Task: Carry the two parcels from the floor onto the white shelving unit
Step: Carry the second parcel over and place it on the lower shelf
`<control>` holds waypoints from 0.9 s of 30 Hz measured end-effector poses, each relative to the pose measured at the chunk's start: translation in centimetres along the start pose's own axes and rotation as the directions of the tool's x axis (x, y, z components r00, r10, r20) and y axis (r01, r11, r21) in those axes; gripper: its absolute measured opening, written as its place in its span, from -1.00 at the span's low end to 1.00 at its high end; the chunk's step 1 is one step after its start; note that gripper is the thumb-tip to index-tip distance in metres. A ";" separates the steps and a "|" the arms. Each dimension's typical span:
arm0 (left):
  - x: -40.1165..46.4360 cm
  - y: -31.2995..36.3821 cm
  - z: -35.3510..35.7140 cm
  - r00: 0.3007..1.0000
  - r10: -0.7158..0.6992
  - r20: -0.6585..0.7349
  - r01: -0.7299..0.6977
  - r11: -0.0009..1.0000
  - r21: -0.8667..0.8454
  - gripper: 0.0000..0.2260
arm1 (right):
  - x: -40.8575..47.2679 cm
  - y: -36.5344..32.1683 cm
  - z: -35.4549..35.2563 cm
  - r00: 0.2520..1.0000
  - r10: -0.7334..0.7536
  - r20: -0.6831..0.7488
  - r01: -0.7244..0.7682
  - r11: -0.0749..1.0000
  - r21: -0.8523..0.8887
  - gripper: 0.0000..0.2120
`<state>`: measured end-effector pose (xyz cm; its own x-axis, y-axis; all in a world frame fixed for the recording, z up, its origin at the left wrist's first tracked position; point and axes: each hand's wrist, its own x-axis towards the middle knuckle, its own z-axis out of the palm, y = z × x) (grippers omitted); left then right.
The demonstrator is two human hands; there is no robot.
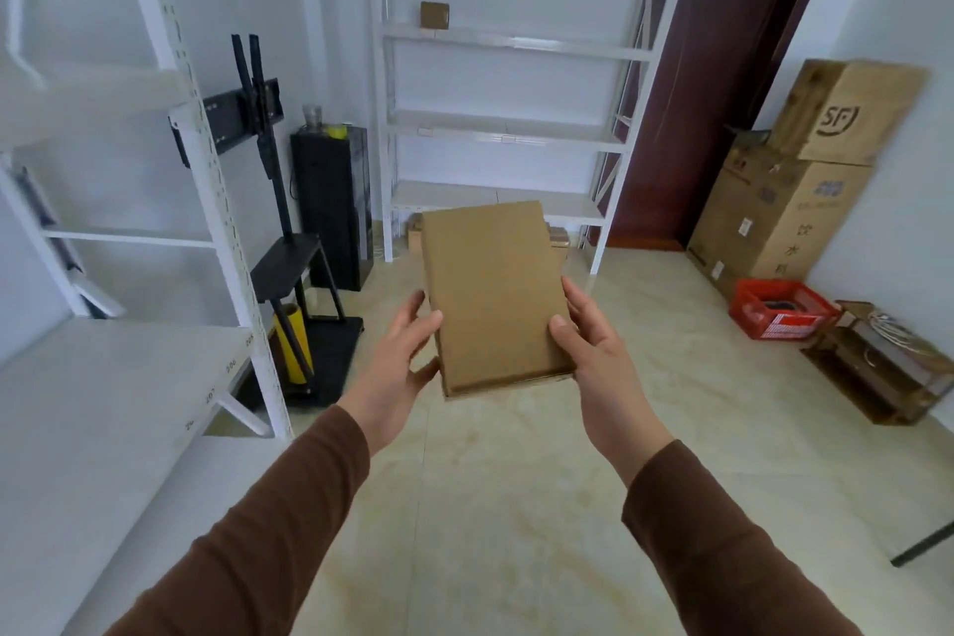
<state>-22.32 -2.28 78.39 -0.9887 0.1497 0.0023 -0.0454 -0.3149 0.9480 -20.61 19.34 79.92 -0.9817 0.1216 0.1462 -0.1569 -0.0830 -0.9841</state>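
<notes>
Grip: two-handed, left hand [408, 351] and right hand [588, 341] clamped on opposite long edges of a flat brown cardboard parcel [490, 294], thumbs on the top face, fingers wrapped under. Parcel is held level-ish in front of the chest, clear of the tiled floor [516, 506], far end pointing toward the white shelving unit [495, 124] against the back wall. Unit is well apart from the parcel; open floor lies between. Status, as judged: one small brown box [434, 15] sits on an upper shelf of that unit, left side, which may be the first parcel already delivered, though I cannot confirm that from this view. If so, task is about half done and this is the second carry, mid-transit. Low under the bottom shelf some brown cardboard shows on the floor, partly hidden behind the held parcel; cannot tell what it is. Remaining: walk the parcel across, set it on a shelf board, release. Middle and lower boards look bare and reachable. A nearer white rack [206, 160] stands at left, just beside the path.
</notes>
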 end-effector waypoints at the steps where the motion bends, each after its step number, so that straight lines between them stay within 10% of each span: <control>1: 1.7 -0.1 -0.3 0.999 -0.043 0.013 0.043 0.998 -0.055 -0.54 | 1.3 -0.3 0.3 1.000 -0.019 -0.009 0.019 0.999 -0.043 -0.52; 12: 18.8 -2.8 0.6 0.961 -0.275 0.012 0.264 0.908 -0.327 -0.45 | 14.5 1.6 1.8 0.961 -0.255 0.108 0.271 0.784 -0.559 -0.39; 27: 48.7 -0.4 2.8 0.992 0.129 0.014 -0.126 0.924 0.362 -0.14 | 48.3 8.4 -4.1 0.994 0.107 -0.034 -0.109 0.993 -0.044 -0.36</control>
<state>-70.07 7.79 79.04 -0.9842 0.1213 0.1293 0.1339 0.0299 0.9905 -68.95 28.55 78.30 -0.9887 0.1456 0.0365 -0.0445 -0.0519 -0.9977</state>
